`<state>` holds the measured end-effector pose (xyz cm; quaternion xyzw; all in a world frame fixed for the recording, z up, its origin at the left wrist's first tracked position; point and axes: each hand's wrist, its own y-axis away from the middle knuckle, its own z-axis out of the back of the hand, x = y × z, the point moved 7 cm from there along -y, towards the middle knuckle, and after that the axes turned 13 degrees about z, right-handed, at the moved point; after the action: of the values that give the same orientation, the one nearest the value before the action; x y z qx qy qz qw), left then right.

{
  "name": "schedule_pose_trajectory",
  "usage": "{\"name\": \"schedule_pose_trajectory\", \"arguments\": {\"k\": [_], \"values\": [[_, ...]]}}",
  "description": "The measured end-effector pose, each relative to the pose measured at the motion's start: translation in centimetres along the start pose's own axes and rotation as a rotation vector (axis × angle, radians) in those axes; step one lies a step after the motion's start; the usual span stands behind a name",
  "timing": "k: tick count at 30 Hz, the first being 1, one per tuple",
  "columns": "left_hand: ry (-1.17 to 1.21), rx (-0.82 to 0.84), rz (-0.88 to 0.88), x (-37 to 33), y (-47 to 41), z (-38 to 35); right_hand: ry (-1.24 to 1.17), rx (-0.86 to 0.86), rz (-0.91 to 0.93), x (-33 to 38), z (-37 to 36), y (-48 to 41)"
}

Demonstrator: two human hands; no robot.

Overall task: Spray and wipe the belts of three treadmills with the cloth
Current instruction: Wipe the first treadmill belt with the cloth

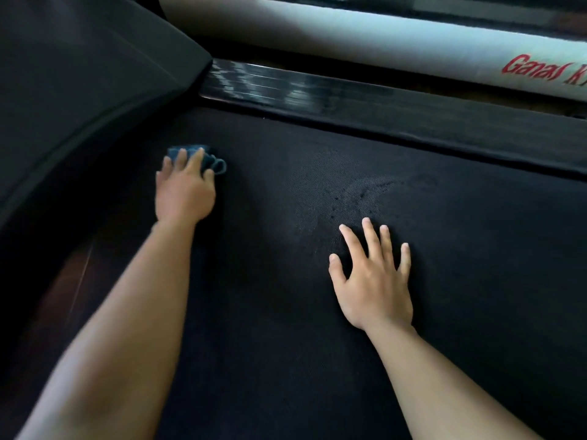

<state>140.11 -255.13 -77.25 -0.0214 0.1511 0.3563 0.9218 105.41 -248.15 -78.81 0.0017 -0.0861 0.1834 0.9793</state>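
Observation:
A black textured treadmill belt (317, 328) fills most of the view. My left hand (184, 192) presses a small blue cloth (216, 163) flat onto the belt near the motor hood, with straight fingers on top of the cloth. My right hand (374, 281) lies flat on the belt with its fingers spread and holds nothing. Dark wet spray spots (359, 195) mark the belt just beyond my right fingertips. No spray bottle is in view.
The dark motor hood (79, 74) rises at the upper left. A glossy black side rail (349, 93) runs along the belt's far edge. Beyond it lies a white frame bar (349, 36) with red lettering (540, 69), part of a neighbouring machine.

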Motion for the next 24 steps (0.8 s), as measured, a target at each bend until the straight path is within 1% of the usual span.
{"name": "schedule_pose_trajectory", "arguments": {"k": [4, 7, 12, 15, 17, 19, 22, 24], "values": [[-0.029, 0.027, 0.009, -1.4, -5.0, 0.0, 0.006, 0.004, 0.007, 0.0, -0.1, 0.0], [-0.026, 0.054, -0.088, -5.4, -5.0, -1.2, 0.010, 0.009, 0.010, 0.0, -0.1, 0.1], [-0.005, 0.099, -0.393, -12.6, 1.2, -4.1, 0.000, 0.007, 0.006, 0.0, 0.1, -0.1], [0.039, 0.140, -0.449, -12.7, 6.6, -4.7, -0.025, 0.009, 0.001, 0.0, 0.1, 0.0], [0.044, 0.121, -0.421, -10.9, 9.9, -4.2, -0.021, 0.008, 0.002, 0.1, 0.2, 0.0], [0.022, 0.095, -0.337, -7.8, 11.6, -3.5, -0.014, 0.018, 0.002, -0.1, 0.1, 0.0], [0.022, 0.057, -0.154, -2.8, 10.8, -1.9, -0.016, 0.022, 0.002, -0.2, 0.0, -0.1], [0.011, 0.047, -0.061, -1.1, 9.1, -1.0, -0.018, 0.011, 0.009, -0.1, 0.0, 0.0]]}}
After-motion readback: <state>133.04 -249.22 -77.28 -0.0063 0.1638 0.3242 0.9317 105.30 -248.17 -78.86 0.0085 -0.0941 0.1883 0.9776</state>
